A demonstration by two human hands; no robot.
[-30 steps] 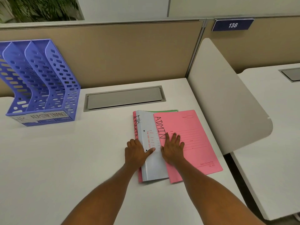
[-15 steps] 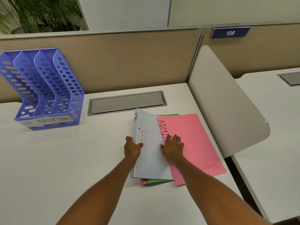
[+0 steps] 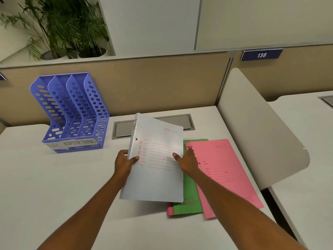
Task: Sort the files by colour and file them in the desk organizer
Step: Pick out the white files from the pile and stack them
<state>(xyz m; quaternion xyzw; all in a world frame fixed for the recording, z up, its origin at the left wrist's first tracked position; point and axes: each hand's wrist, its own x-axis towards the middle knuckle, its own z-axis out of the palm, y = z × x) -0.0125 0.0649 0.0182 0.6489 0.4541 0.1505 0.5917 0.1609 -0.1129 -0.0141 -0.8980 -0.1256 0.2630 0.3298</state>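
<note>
A pale blue-grey file [image 3: 155, 170] marked HR is lifted off the desk and tilted up at its far end. My left hand [image 3: 124, 162] grips its left spine edge, thumb on top. My right hand [image 3: 187, 162] holds its right edge, thumb on the cover and fingers behind. On the desk to the right lie a pink file [image 3: 228, 175], a green file [image 3: 189, 201] under it, and another pink file [image 3: 169, 211] showing only at the bottom corner. The blue desk organizer [image 3: 72, 112] stands at the back left, with three slots labelled HR, ADMIN, FINANCE, all holding nothing.
A grey cable hatch [image 3: 182, 121] is set into the desk behind the files. A beige partition [image 3: 153, 83] runs along the back, and a white rounded divider [image 3: 255, 130] bounds the desk on the right. A potted plant [image 3: 68, 27] stands beyond the partition.
The blue-grey file went from lying on the stack to being lifted clear. My left hand took its spine edge; my right hand left the pink file and took its right edge. Green file uncovered.
</note>
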